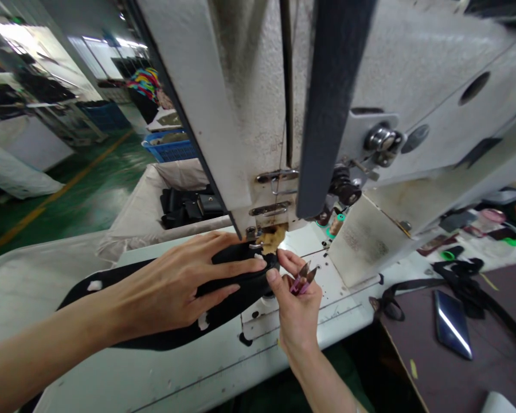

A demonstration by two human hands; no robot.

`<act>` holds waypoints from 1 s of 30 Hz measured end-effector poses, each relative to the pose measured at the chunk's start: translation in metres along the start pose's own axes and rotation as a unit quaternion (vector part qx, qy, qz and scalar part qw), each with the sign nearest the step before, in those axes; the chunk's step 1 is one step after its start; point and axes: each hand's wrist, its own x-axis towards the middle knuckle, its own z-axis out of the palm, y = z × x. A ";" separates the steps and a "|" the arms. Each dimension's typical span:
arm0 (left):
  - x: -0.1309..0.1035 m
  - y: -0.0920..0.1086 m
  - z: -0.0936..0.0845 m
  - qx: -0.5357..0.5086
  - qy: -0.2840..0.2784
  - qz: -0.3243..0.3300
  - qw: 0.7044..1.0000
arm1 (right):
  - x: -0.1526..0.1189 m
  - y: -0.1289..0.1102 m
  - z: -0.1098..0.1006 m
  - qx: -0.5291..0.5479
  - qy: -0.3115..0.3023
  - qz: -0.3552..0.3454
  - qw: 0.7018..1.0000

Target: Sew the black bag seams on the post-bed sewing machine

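My left hand (176,281) lies flat on a black fabric piece (163,338), fingers stretched toward the head of a sewing machine (258,115). Small white patches show on the fabric. At the fabric's right end, my right hand (298,298) is closed, with thumb and forefinger at its edge. Purple-handled thread snips (303,281) are tucked in that same hand, their blades pointing up and out. Both hands are just below the needle area, where a worn yellowish piece (273,238) shows. The needle tip itself I cannot make out.
Behind the machine bed (189,373), a cloth-lined bin (133,201) holds black pieces. A blue basket (172,149) stands farther back. To the right are a thread spool (336,225), black straps (460,281) and a phone (453,325) on a brown surface.
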 end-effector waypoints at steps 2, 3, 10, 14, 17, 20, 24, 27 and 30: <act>0.000 0.001 0.002 -0.005 -0.001 -0.003 1.000 | 0.001 0.000 0.001 -0.009 0.001 0.000 1.000; 0.000 0.002 0.003 -0.007 0.000 -0.006 1.000 | 0.002 0.000 0.001 -0.014 -0.003 0.003 1.000; -0.001 0.005 0.004 -0.007 0.012 -0.039 0.999 | 0.009 -0.001 -0.001 0.001 -0.046 0.048 0.998; 0.000 0.005 0.003 0.011 -0.009 -0.023 1.000 | 0.009 -0.002 -0.001 0.005 -0.058 0.047 0.997; 0.000 0.007 0.002 0.018 -0.014 -0.033 0.999 | 0.011 -0.003 -0.002 0.000 -0.063 0.050 0.997; -0.002 0.011 0.002 0.017 -0.033 -0.051 0.998 | 0.014 -0.006 -0.003 0.012 -0.071 0.053 0.996; -0.006 0.016 0.007 0.001 -0.022 -0.078 0.997 | 0.018 -0.011 -0.003 0.009 -0.101 0.057 0.993; -0.009 0.017 0.014 -0.006 -0.003 -0.088 0.996 | 0.021 -0.011 -0.004 -0.004 -0.098 0.053 0.994; -0.009 0.017 0.021 0.002 0.029 -0.082 0.996 | 0.023 -0.008 -0.004 0.002 -0.098 0.055 0.994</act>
